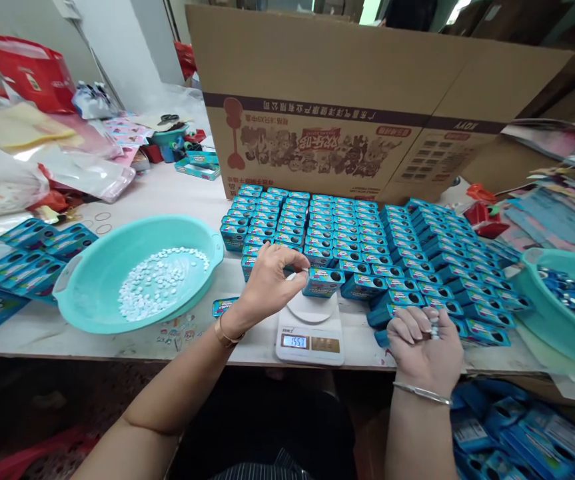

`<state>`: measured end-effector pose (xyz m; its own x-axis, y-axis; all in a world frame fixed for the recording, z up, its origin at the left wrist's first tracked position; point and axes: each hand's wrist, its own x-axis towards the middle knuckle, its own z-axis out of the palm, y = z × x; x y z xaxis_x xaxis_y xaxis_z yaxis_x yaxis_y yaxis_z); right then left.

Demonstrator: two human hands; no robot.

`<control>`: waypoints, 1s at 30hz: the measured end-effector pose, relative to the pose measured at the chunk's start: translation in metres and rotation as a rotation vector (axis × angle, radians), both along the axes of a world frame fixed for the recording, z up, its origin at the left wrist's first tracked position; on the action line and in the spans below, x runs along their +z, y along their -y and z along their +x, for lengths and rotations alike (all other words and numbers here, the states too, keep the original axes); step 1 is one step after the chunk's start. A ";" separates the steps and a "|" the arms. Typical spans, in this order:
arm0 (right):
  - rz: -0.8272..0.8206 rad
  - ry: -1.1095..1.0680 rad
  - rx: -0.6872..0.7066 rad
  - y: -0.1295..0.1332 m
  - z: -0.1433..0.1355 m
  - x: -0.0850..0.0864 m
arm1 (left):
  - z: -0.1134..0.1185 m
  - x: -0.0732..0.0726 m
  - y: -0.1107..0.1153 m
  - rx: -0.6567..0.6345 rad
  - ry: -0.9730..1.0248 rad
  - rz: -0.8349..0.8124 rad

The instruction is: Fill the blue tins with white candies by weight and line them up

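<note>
My left hand [271, 280] pinches a small white tablet between thumb and forefinger, right at the left edge of a blue box [324, 283]. That box has a dark round opening on top and stands on a white digital scale [310, 343] with a lit display. Palm up, my right hand [426, 343] is curled around several small white tablets [434, 328]; some show between the fingers and thumb. Left of my left hand, a turquoise basin [102, 293] holds a spread of loose white tablets [152, 283].
Rows of similar blue boxes [317, 230] stand behind the scale, backed by a large cardboard carton [327, 73]. More blue boxes [42, 260] are stacked at left. A second turquoise basin [532, 293] with shiny blue pieces stands at right. Blue packages [512, 427] lie below the table edge.
</note>
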<state>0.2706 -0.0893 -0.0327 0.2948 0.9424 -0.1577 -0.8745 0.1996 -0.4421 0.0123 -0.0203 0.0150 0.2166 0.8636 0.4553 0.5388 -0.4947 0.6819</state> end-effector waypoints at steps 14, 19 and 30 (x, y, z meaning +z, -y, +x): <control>0.003 -0.067 0.004 -0.015 0.004 -0.010 | -0.123 0.003 -0.015 0.389 -0.736 -0.065; -0.007 -0.085 0.004 -0.017 -0.002 -0.011 | -0.019 -0.028 -0.014 -0.067 -0.342 0.026; -0.055 -0.019 -0.027 0.000 0.017 -0.018 | 0.011 -0.028 -0.017 -0.126 -0.196 -0.157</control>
<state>0.2872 -0.0896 -0.0506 0.3162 0.9242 -0.2144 -0.8775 0.1990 -0.4364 0.0233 -0.0032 -0.0128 0.3972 0.8810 0.2570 0.6092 -0.4626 0.6441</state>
